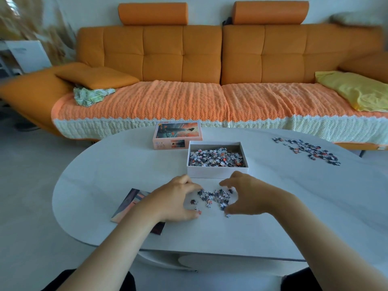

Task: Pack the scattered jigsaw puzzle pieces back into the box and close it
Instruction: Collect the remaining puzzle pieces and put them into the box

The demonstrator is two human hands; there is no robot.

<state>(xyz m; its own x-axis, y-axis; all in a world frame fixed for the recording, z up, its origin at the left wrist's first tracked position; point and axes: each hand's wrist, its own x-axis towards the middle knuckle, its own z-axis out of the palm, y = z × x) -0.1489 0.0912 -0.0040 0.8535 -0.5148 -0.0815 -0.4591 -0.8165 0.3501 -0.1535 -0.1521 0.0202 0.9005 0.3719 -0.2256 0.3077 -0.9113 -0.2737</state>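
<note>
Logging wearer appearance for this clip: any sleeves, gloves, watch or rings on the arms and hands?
None visible. The left hand and right hand are bare, with no gloves, rings or watch showing; both forearms are uncovered down to the frame's lower edge. Dark clothing shows only along the bottom edge.

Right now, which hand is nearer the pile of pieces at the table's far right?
Right. The right hand lies left of the far pile, closer in; the left hand lies even farther left.

Left hand (178,199) and right hand (251,194) bracket loose puzzle pieces (216,196) just before the box (217,172).
</note>
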